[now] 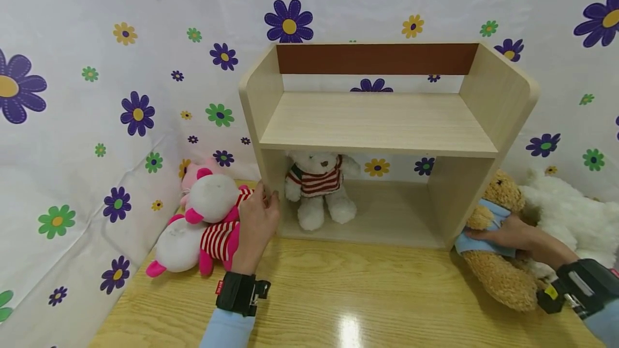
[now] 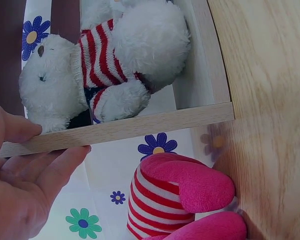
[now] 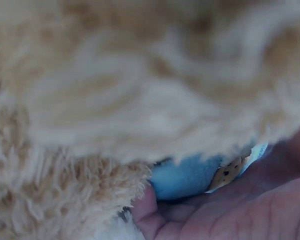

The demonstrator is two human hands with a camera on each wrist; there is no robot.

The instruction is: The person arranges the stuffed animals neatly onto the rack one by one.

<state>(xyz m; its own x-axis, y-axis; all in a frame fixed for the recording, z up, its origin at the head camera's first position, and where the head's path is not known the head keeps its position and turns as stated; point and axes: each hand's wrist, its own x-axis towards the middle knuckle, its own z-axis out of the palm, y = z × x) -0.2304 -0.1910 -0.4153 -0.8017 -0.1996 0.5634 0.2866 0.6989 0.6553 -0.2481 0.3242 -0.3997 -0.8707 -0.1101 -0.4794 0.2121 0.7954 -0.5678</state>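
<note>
My left hand point(image 1: 257, 219) pinches the left side panel of a small wooden shelf point(image 1: 377, 122), thumb inside and fingers outside, as the left wrist view shows. Just inside that panel a white teddy bear point(image 1: 321, 184) in a red-and-white striped sweater sits in the lower compartment. At the shelf's right side, my right hand point(image 1: 508, 232) grips a brown teddy bear point(image 1: 503, 278) round its light blue shirt. Its curly fur point(image 3: 65, 190) fills most of the right wrist view and hides part of the fingers.
Pink-and-white plush toys point(image 1: 213, 197) in striped shirts are piled left of the shelf, beside my left wrist. A fluffy white plush point(image 1: 575, 214) lies behind the brown bear. The wooden table point(image 1: 338, 289) extends in front, and a flowered cloth point(image 1: 159, 69) hangs behind.
</note>
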